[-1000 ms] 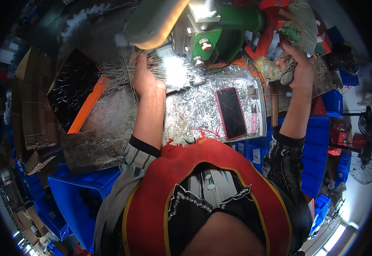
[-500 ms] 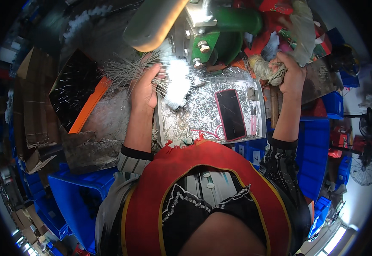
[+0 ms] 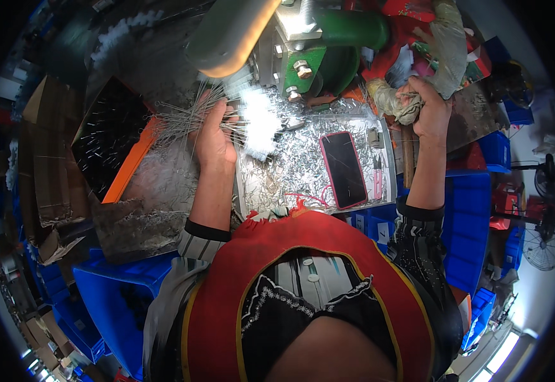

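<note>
My left hand (image 3: 214,143) is closed around a bundle of thin wire-stemmed brushes. Their looped wire stems (image 3: 179,121) fan out to the left, and the white bristle ends (image 3: 259,127) point right, glaring under the lamp. At the right, my right hand (image 3: 434,114) wraps round a cloth-wrapped handle (image 3: 392,104) beside the green machine (image 3: 328,63). The machine's bolted metal block stands just beyond the bristles. A shallow white tray (image 3: 240,191) strewn with short cut wire pieces lies between my forearms.
A phone (image 3: 343,170) in a red case and pink-handled small tool (image 3: 378,181) lie in the tray. An orange-edged dark box (image 3: 115,137) with wire bits sits at the left. The lamp (image 3: 230,41) hangs overhead. Blue bins (image 3: 465,223) flank me.
My left hand and the brushes have shifted slightly left, away from the machine block. My right hand stays on the wrapped handle, with little movement.
</note>
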Demonstrator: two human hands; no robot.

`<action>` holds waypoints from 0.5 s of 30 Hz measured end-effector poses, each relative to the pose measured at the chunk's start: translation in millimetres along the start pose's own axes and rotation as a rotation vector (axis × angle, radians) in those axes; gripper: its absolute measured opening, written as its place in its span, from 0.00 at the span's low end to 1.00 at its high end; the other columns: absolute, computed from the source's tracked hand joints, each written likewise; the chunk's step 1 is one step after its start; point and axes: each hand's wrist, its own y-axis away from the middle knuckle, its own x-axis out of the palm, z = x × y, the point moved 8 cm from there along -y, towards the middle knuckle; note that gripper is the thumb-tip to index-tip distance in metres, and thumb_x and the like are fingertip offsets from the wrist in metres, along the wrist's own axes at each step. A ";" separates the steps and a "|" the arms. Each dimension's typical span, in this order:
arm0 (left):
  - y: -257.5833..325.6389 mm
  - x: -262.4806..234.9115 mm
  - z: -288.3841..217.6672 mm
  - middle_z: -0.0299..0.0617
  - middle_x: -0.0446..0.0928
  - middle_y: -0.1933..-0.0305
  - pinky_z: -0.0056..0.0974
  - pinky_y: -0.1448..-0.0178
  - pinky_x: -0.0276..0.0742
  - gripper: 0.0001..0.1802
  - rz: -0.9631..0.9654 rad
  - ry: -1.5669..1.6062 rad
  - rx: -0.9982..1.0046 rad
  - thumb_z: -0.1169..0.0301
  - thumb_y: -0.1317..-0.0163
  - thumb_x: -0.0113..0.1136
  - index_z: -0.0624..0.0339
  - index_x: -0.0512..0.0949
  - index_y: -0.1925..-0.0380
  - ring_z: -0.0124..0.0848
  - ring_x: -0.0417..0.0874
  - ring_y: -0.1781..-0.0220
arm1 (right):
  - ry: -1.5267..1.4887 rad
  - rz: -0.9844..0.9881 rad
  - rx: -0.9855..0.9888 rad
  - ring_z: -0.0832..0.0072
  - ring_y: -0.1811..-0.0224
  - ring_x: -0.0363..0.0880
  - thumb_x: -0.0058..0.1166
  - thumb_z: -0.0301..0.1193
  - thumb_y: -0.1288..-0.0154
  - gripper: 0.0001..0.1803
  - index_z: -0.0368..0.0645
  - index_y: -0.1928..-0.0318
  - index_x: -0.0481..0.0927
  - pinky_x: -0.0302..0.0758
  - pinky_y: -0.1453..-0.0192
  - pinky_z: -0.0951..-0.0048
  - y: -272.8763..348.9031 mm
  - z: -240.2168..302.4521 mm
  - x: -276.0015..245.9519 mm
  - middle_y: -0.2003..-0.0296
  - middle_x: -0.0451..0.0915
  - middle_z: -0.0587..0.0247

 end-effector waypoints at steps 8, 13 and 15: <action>0.8 -0.7 -2.1 0.40 0.77 0.63 0.32 0.65 0.74 0.22 -0.055 -0.046 0.058 0.80 0.48 0.59 0.63 0.70 0.51 0.28 0.77 0.66 | 0.099 0.009 0.098 0.72 0.83 0.72 0.55 0.28 0.49 0.10 0.33 0.80 0.75 0.69 0.76 0.74 -4.8 22.7 8.6 0.84 0.72 0.56; 2.5 3.1 -2.8 0.39 0.77 0.65 0.32 0.66 0.73 0.22 -0.052 -0.040 0.065 0.81 0.49 0.59 0.65 0.71 0.52 0.28 0.77 0.67 | 0.067 0.001 -0.208 0.73 0.82 0.74 0.55 0.23 0.51 0.05 0.34 0.74 0.74 0.71 0.76 0.74 2.3 3.4 3.0 0.83 0.74 0.57; 2.8 4.7 -3.1 0.40 0.77 0.65 0.31 0.66 0.73 0.22 -0.057 -0.024 0.069 0.82 0.50 0.59 0.65 0.71 0.52 0.28 0.77 0.68 | 0.081 -0.007 -0.395 0.74 0.81 0.74 0.54 0.22 0.50 0.04 0.34 0.74 0.73 0.71 0.76 0.75 9.1 -1.8 2.3 0.82 0.74 0.57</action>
